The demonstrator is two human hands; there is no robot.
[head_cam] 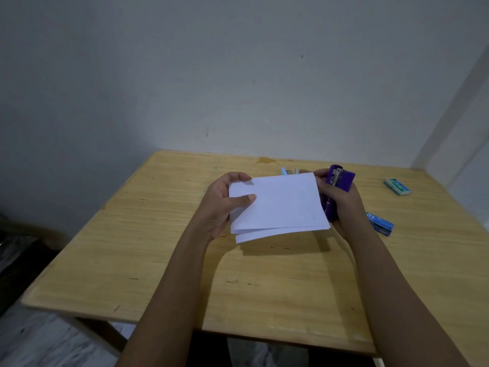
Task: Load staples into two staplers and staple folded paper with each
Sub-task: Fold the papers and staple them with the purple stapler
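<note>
My left hand (222,205) grips the left edge of a folded white paper (277,205), held above the wooden table (158,247). At the paper's right edge my right hand (341,205) holds a purple stapler (340,181), its metal head showing near the top right corner of the sheet. A second, light blue stapler (288,171) lies on the table behind the paper, mostly hidden by it.
Two staple boxes lie on the table's right side: a green-and-white box (397,186) farther back and a blue box (381,224) just right of my right wrist. A grey wall stands behind the table. The floor shows past the table's left edge.
</note>
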